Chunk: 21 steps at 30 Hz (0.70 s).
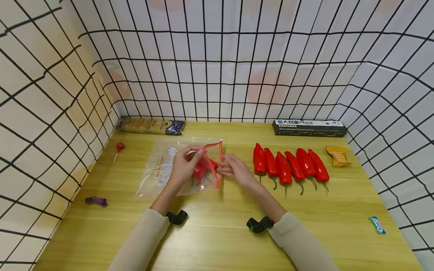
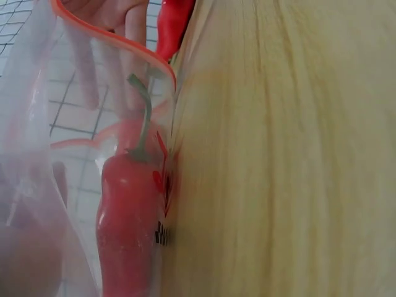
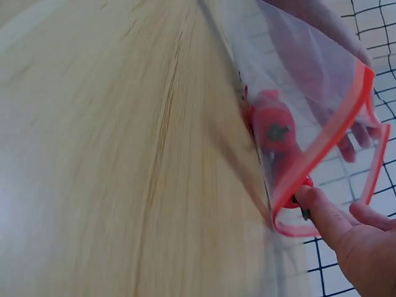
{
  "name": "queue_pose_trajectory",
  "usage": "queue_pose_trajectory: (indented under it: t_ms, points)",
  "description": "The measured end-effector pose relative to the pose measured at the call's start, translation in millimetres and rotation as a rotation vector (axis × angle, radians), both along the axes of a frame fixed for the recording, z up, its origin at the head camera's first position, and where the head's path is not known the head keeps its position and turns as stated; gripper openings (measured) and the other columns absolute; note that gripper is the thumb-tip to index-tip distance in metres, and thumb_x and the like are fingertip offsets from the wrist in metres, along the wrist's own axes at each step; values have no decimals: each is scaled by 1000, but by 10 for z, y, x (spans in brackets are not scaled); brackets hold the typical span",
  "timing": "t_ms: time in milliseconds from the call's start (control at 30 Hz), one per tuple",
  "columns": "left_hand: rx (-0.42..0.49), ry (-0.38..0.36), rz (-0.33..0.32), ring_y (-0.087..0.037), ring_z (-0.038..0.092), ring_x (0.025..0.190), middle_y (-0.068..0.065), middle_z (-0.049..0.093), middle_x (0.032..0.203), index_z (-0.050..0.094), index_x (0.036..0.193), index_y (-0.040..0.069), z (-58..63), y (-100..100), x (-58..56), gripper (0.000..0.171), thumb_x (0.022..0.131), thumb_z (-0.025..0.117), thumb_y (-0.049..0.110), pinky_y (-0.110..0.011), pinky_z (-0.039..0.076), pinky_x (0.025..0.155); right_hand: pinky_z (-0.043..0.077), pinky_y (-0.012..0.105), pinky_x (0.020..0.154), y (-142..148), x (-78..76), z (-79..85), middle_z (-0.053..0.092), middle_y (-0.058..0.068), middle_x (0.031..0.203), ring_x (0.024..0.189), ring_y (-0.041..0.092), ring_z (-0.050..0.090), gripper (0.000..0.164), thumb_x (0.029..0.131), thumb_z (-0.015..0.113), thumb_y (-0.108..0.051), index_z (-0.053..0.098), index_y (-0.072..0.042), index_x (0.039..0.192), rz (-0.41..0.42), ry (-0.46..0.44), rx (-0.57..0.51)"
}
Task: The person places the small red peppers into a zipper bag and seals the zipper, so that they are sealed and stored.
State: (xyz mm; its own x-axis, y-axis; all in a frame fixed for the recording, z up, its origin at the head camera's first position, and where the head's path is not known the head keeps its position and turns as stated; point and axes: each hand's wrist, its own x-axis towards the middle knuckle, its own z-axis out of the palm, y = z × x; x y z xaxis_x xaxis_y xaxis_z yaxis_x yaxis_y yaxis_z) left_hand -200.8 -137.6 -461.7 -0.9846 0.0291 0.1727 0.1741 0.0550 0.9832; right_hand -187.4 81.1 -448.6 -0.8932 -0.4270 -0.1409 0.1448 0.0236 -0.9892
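A clear zip bag [image 1: 147,184] with a red-edged mouth lies tilted at the table's middle, printed with pale figures. My left hand [image 1: 184,165] pinches the mouth's upper edge between thumb and fingers, raising it so the bag gapes to the right. Inside, red peppers [image 1: 199,172] with green stems show through the plastic. At the mouth, my right hand [image 1: 239,173] reaches in with fairly straight fingers. One fingertip touches a red pepper [image 3: 307,181] by its stem, just inside the red rim. Through the plastic in the left wrist view, a pepper [image 2: 127,210] lies stem toward the opening.
Right of the hands, several red peppers [image 1: 283,169] lie in a row. Behind are a pasta packet [image 1: 149,126] and a black pasta box [image 1: 309,128]. A lollipop [image 1: 120,146], purple candy [image 1: 96,201], orange packet [image 1: 338,156] and blue packet [image 1: 377,225] lie outward. Black mesh [image 1: 222,60] surrounds the table.
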Motion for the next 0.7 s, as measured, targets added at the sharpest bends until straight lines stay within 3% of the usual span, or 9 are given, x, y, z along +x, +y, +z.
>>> queue_pose_trajectory:
  t_ms: [233, 367, 533, 700]
  points:
    - [-7, -9, -9, -16, 70, 100, -12, 73, 110, 69, 108, 8, -23, 26, -14, 28, 92, 67, 30, -40, 56, 88, 37, 50, 111, -146, -47, -70, 43, 27, 146, 132, 41, 46, 63, 106, 28, -46, 29, 2, 147, 15, 7, -105]
    - [-2, 0, -13, -27, 69, 99, -13, 73, 109, 69, 109, 5, -10, 33, -11, 26, 94, 65, 25, -49, 53, 90, 38, 47, 111, -193, -50, -83, 43, 25, 145, 133, 39, 46, 58, 106, 31, -41, 31, 2, 146, 11, 30, -99]
    - [-31, 8, 28, -42, 63, 94, -8, 72, 97, 70, 107, 6, 145, 34, 83, 23, 95, 63, 24, -53, 53, 83, 42, 52, 107, -117, -35, -56, 45, 26, 144, 128, 41, 51, 55, 105, 40, -38, 35, 1, 144, -30, 76, -82]
    - [-45, 4, 48, -42, 62, 93, -3, 72, 94, 70, 107, 7, 213, 14, 133, 24, 95, 64, 27, -44, 55, 80, 47, 56, 99, 98, -24, 9, 51, 27, 134, 117, 44, 56, 47, 101, 52, -32, 44, -5, 139, -95, 145, -3]
